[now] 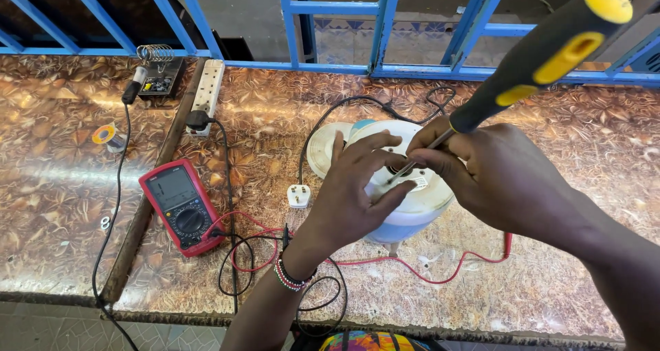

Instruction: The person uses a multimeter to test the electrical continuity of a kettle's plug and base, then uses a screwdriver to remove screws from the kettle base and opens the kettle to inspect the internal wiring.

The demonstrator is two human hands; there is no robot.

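An upturned white and pale blue electric kettle (412,213) stands on the brown patterned bench (536,268). My left hand (354,196) lies over its base with fingers spread, steadying it. My right hand (491,176) grips the shaft of a black and yellow screwdriver (543,55), whose tip rests in the middle of the kettle's underside. The handle sticks up to the upper right. The kettle's round white power base (322,148) lies just behind, its black cord ending in a white plug (298,196).
A red multimeter (180,205) with red and black leads lies to the left. Farther back are a white power strip (207,86), a soldering iron in its coil stand (152,66) and a solder spool (104,134). A blue metal grille (385,28) runs along the back edge.
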